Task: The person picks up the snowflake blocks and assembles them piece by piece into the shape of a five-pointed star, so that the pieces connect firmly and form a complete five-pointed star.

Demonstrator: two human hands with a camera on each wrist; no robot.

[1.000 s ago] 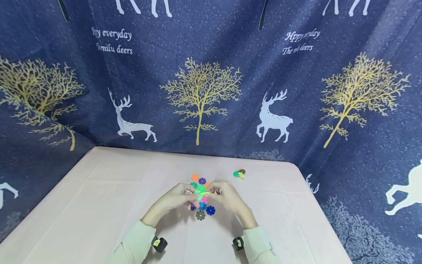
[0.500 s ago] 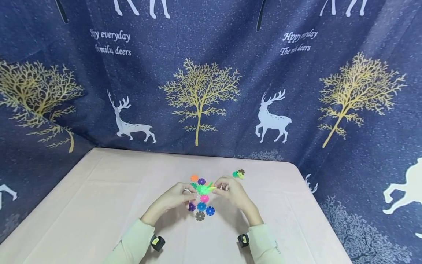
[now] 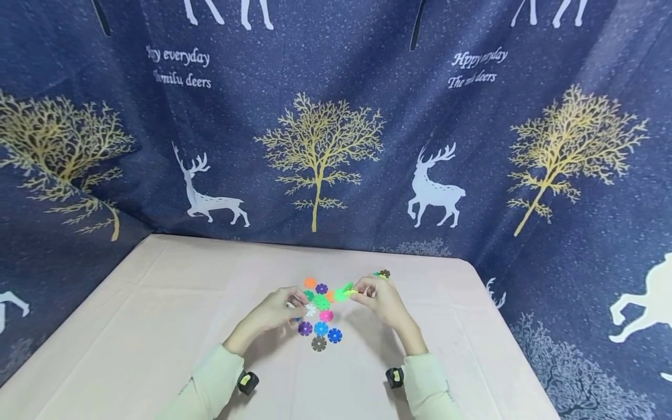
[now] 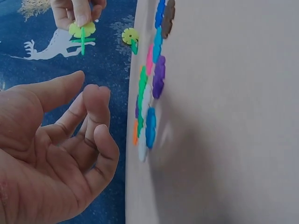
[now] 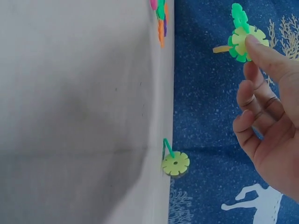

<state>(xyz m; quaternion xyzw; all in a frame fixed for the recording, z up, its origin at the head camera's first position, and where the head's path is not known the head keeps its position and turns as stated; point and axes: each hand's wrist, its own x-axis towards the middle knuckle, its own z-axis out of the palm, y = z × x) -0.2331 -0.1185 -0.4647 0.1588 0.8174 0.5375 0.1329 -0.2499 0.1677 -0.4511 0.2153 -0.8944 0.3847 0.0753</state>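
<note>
The left hand (image 4: 65, 149) is half-open, fingers loosely bent, holding nothing. Above the worktop (image 3: 157, 326), the right hand (image 5: 275, 98) pinches a joined cluster (image 5: 239, 44) of notched, flower-shaped discs; only the right wrist view shows its orange-yellow piece jutting edge-on. Thin loose discs (image 3: 321, 328) lie mid-worktop; another joined group (image 5: 175, 163) sits nearer the far edge.

You have two hands (image 3: 278, 307) (image 3: 379, 298) and two wrist cameras (image 3: 248, 382) (image 3: 395, 377). One table (image 3: 184, 326) bears two purple discs (image 3: 322, 289) (image 3: 305, 329), two orange discs (image 3: 310, 283) (image 3: 330, 297) and one pink disc (image 3: 326, 315).
</note>
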